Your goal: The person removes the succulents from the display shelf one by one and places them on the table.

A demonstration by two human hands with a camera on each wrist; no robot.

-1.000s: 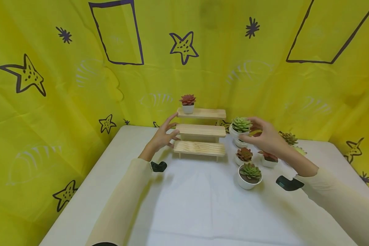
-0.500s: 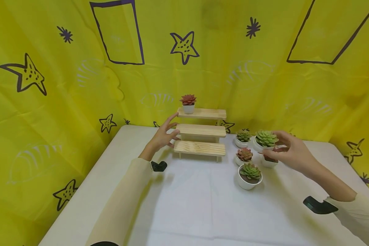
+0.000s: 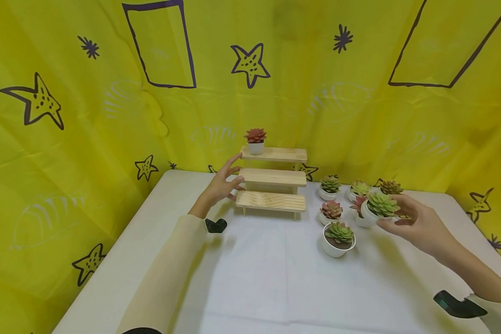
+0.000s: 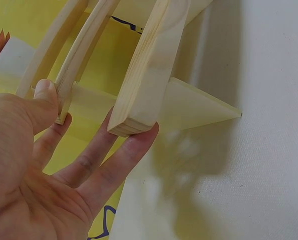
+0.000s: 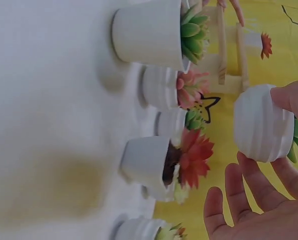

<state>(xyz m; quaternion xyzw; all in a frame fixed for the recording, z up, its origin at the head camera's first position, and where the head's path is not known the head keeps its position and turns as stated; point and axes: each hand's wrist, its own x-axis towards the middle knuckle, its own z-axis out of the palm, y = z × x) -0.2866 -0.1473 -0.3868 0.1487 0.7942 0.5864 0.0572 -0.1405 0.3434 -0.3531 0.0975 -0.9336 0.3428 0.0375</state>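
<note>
My right hand (image 3: 417, 225) pinches a ribbed round white pot with a light green succulent (image 3: 382, 204), held above the right side of the table. In the right wrist view the ribbed pot (image 5: 263, 122) sits between thumb and fingers, clear of the tabletop. At centre back stands a three-tier wooden display shelf (image 3: 271, 202). My left hand (image 3: 221, 188) touches its left side with fingers spread. The left wrist view has its fingertips (image 4: 149, 132) against the board ends. A red succulent in a small white pot (image 3: 256, 141) stands on the top tier.
Right of the shelf stand several potted succulents: a green one (image 3: 340, 234) in front, a reddish one (image 3: 331, 211), a dark green one (image 3: 329, 184), a pale green one (image 3: 360, 188) and a brownish one (image 3: 390, 187). A red one in a square pot (image 5: 144, 160) is beside them. A yellow curtain (image 3: 292, 106) hangs behind.
My right hand has carried the light green potted succulent from beside the shelf to the right and nearer, uncovering the dark green one behind. The left hand stays at the shelf.
</note>
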